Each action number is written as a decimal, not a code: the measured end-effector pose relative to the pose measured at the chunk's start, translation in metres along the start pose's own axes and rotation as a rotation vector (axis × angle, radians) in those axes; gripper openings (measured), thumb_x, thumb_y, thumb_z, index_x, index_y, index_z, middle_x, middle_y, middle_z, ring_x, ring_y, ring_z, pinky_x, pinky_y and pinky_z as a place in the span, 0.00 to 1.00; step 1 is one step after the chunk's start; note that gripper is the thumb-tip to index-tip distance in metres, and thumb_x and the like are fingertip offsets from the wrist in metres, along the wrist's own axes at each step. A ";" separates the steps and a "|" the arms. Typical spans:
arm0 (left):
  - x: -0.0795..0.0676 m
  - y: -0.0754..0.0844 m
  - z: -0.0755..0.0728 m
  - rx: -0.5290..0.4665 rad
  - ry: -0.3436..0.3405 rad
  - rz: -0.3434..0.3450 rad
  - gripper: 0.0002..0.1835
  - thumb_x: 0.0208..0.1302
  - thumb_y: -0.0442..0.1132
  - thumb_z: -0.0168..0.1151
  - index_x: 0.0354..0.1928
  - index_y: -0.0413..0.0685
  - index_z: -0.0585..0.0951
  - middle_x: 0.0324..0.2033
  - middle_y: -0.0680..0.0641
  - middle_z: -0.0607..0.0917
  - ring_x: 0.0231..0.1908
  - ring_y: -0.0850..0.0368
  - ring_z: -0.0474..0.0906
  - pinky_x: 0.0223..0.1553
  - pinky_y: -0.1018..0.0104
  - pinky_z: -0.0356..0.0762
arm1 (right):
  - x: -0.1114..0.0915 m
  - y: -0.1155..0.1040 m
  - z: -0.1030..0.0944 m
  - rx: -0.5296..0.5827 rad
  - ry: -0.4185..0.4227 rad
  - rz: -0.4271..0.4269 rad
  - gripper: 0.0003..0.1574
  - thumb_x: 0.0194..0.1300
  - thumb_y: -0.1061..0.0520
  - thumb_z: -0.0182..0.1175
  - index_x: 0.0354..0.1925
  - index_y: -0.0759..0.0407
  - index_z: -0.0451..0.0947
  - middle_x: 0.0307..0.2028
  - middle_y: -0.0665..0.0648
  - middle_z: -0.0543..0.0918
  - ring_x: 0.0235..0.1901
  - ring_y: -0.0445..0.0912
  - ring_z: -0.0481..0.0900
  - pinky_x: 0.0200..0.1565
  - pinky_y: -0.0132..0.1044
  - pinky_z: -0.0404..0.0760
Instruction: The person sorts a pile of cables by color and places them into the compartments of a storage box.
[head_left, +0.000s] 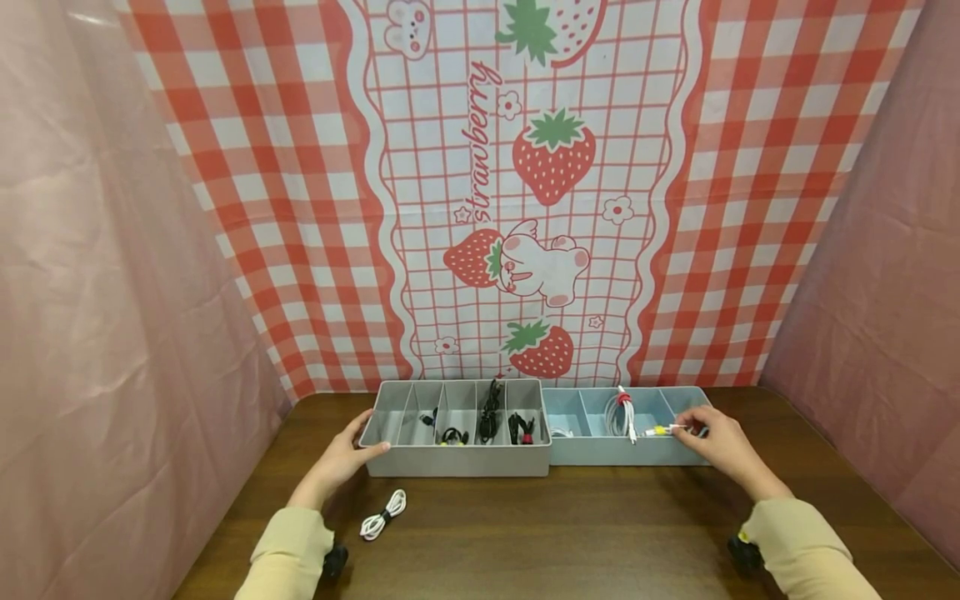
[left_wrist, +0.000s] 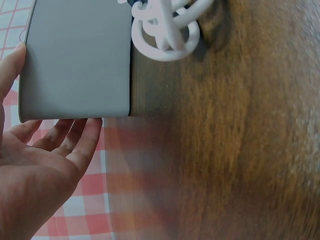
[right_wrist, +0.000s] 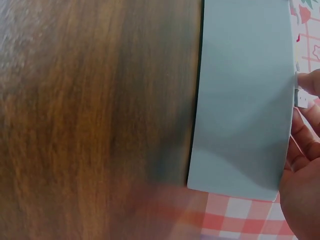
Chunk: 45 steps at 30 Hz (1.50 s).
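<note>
My left hand [head_left: 341,461] touches the left end of a grey divided box [head_left: 457,461]. In the left wrist view its thumb lies at the rim and the fingertips meet the end wall. My right hand [head_left: 722,443] pinches a white USB cable with a yellow tie [head_left: 660,431] over the right part of a light-blue divided box [head_left: 622,452]. The metal USB plug [right_wrist: 301,98] shows by the thumb in the right wrist view; part of the cable is hidden by the hand and the box wall.
A coiled white cable [head_left: 383,515] with a dark tie lies on the wooden table [head_left: 562,533] before the grey box. Black cables [head_left: 490,412] fill several grey compartments. A white cable with a red tie [head_left: 622,414] sticks up from the blue box. A patterned cloth [head_left: 480,333] hangs behind.
</note>
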<state>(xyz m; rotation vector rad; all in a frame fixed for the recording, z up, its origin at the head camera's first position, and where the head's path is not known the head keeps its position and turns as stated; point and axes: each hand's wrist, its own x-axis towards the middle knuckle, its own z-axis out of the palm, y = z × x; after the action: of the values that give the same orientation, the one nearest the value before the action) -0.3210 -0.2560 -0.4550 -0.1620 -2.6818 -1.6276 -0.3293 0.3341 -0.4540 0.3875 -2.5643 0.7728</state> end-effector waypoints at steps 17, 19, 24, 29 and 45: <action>0.002 -0.006 0.001 -0.003 0.005 0.007 0.41 0.61 0.39 0.64 0.72 0.40 0.53 0.66 0.31 0.62 0.61 0.38 0.66 0.57 0.46 0.67 | 0.001 -0.003 -0.005 -0.019 0.026 -0.042 0.07 0.53 0.58 0.70 0.31 0.55 0.80 0.30 0.50 0.78 0.28 0.39 0.73 0.28 0.31 0.73; 0.002 -0.006 0.001 -0.009 0.005 0.010 0.41 0.61 0.39 0.64 0.71 0.39 0.53 0.66 0.31 0.63 0.60 0.38 0.66 0.57 0.47 0.68 | 0.002 -0.004 -0.006 -0.021 0.029 -0.046 0.07 0.53 0.58 0.70 0.31 0.55 0.81 0.30 0.51 0.78 0.28 0.40 0.73 0.28 0.31 0.73; -0.003 0.002 -0.001 -0.020 0.002 0.005 0.41 0.61 0.38 0.64 0.71 0.37 0.53 0.65 0.30 0.63 0.60 0.37 0.66 0.57 0.46 0.68 | 0.005 -0.006 -0.011 -0.028 0.025 -0.056 0.07 0.53 0.58 0.70 0.32 0.56 0.81 0.30 0.51 0.78 0.29 0.40 0.73 0.29 0.31 0.75; -0.001 -0.001 0.000 -0.008 0.004 -0.002 0.41 0.62 0.39 0.63 0.71 0.38 0.53 0.65 0.30 0.63 0.61 0.37 0.66 0.57 0.46 0.67 | 0.007 -0.010 -0.017 -0.040 0.009 -0.066 0.08 0.54 0.57 0.69 0.33 0.56 0.81 0.30 0.50 0.78 0.29 0.41 0.73 0.29 0.32 0.75; -0.010 0.018 -0.002 -0.031 -0.007 -0.001 0.42 0.61 0.39 0.64 0.71 0.35 0.53 0.62 0.29 0.66 0.58 0.36 0.68 0.56 0.46 0.66 | 0.020 -0.030 -0.029 -0.063 -0.023 -0.132 0.09 0.54 0.59 0.69 0.35 0.56 0.80 0.30 0.48 0.78 0.29 0.39 0.73 0.30 0.33 0.74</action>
<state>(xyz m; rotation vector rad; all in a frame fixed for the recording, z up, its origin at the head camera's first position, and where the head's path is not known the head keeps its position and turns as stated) -0.3093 -0.2506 -0.4384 -0.1662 -2.6632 -1.6731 -0.3257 0.3234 -0.4092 0.5431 -2.5473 0.6422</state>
